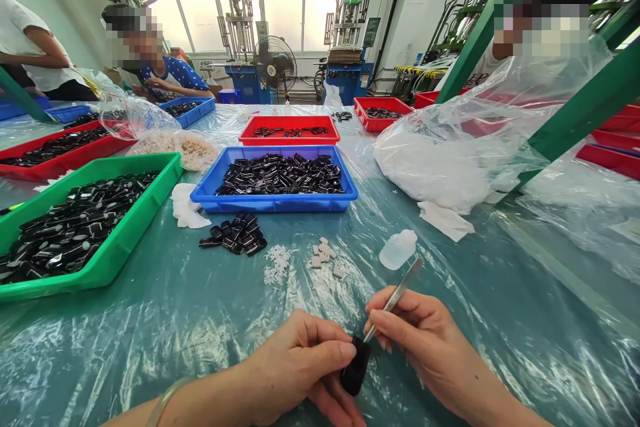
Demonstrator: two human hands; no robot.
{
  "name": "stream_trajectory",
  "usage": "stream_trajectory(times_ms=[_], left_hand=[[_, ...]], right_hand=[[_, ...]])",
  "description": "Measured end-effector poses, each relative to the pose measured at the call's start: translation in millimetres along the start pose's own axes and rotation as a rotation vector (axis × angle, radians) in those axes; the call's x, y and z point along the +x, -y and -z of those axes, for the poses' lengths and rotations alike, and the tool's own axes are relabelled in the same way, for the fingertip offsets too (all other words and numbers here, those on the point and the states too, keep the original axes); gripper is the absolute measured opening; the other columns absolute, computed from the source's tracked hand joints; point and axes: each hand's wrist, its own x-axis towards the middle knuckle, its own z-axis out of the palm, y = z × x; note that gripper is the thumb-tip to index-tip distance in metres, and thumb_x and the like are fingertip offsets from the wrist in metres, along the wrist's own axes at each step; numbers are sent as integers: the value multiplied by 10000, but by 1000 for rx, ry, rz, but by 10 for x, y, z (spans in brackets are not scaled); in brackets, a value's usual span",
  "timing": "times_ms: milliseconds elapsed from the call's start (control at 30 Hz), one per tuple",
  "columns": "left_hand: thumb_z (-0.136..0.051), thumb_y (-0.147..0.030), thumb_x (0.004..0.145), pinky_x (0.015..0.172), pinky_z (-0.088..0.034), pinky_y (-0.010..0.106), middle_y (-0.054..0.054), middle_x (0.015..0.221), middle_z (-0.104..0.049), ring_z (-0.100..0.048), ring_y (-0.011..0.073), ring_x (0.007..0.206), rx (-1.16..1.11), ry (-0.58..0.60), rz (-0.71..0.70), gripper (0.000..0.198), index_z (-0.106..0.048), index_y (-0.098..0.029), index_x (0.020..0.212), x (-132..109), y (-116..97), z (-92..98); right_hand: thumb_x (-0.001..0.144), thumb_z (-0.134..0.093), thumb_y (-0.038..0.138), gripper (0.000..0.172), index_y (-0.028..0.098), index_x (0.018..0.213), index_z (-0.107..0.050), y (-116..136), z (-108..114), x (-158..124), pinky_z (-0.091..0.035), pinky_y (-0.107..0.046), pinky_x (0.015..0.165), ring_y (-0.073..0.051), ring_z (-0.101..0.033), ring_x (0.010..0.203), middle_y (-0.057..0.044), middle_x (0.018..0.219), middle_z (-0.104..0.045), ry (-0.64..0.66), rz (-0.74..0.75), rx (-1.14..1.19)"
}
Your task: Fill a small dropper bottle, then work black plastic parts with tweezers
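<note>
The left hand [315,357] pinches the black piece [355,373], long axis running forward (leaning slightly rightward, I notice), and just right of it the right hand [427,333] grips tweezers [401,289], tip at its far end.

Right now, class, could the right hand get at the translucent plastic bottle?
Probably yes: the translucent bottle lies just beyond the right hand, with nothing visible in the way, though that hand's metal tweezers might hamper grasping.

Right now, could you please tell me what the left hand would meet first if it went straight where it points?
Probably the metal tweezers in the right hand, though depth is unclear.
</note>
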Motion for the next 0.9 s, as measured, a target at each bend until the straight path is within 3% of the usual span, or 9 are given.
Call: stream_trajectory(times_ms=[900], left_hand=[[-640, -455, 700, 461, -477, 167, 19, 566, -534, -632, 146, 534, 21, -17, -16, 380, -599, -82, 755, 20, 49, 18]], right_hand=[[755, -685, 394, 225, 173, 740, -646, 32, -17, -5, -363, -231, 536, -107, -447, 532, 18, 581, -543, 7, -16, 9]])
